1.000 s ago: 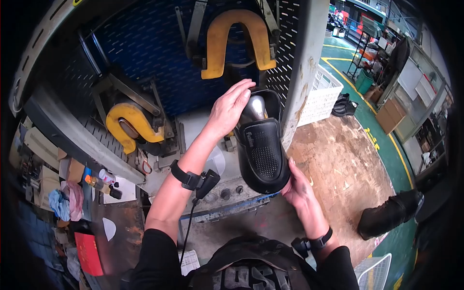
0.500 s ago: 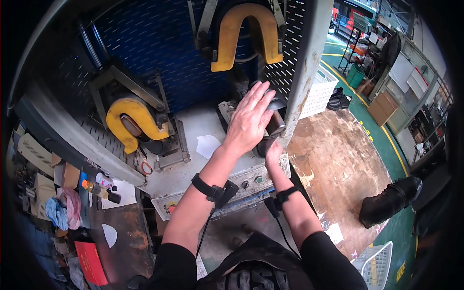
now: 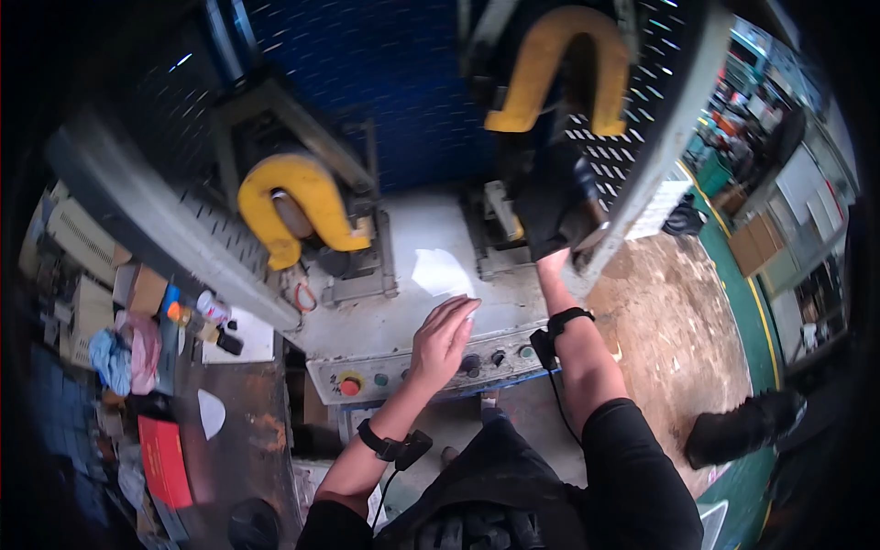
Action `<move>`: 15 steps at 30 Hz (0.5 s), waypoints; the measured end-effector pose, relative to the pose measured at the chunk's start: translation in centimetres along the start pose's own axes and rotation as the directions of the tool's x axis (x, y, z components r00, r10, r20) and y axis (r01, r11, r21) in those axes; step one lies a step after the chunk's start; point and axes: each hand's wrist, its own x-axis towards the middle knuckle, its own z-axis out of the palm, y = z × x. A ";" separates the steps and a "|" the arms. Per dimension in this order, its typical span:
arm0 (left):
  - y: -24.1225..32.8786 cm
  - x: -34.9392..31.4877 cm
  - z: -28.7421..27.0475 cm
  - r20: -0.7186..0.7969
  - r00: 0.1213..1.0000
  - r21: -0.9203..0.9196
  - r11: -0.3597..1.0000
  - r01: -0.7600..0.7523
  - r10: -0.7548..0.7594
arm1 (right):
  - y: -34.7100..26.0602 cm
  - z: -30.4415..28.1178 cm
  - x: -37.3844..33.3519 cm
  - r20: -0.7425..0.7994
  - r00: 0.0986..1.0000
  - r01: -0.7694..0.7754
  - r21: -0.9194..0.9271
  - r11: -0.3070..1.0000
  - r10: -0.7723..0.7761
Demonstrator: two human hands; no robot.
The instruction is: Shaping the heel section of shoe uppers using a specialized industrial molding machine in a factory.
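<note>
My left hand [image 3: 444, 345] hovers over the front control panel [image 3: 423, 378] of the machine, its fingers stretched out and close together, holding nothing I can see. My right hand [image 3: 552, 264] reaches to the right-hand station, where its fingers are hidden by a black shoe-like piece [image 3: 550, 206], blurred and dark. Above that piece hangs a yellow U-shaped clamp pad [image 3: 573, 37]. At the left station, a second yellow U-shaped pad [image 3: 266, 188] surrounds a brown rounded form [image 3: 291, 215]. A white sheet [image 3: 442, 272] lies on the machine's bed between the stations.
A red button [image 3: 350, 385] sits at the panel's left end. On the right, a worn wooden table [image 3: 674, 321] carries a black boot [image 3: 747, 429]. The left bench [image 3: 243, 431] has bottles, cloths and a red box [image 3: 165, 461]. Machine posts flank both stations.
My left hand has left the black piece and moved down and left, over the panel. My right hand remains at the piece. The view has swung left, shifting the machine rightward in the picture.
</note>
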 end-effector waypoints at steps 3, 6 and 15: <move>-1.5 -0.9 -2.6 -0.146 0.987 -0.008 0.998 0.064 -0.064 | 1.8 0.6 1.3 0.036 0.999 0.005 -0.024 1.000 -0.004; -2.4 -0.8 -6.2 -0.360 0.915 -0.075 0.983 0.169 -0.184 | 2.7 2.3 3.1 0.077 0.997 0.013 -0.053 0.998 -0.009; -4.1 4.1 -14.0 -0.530 0.847 0.510 0.785 0.351 -0.035 | 5.3 4.7 2.8 0.227 0.969 -0.113 0.076 0.991 0.093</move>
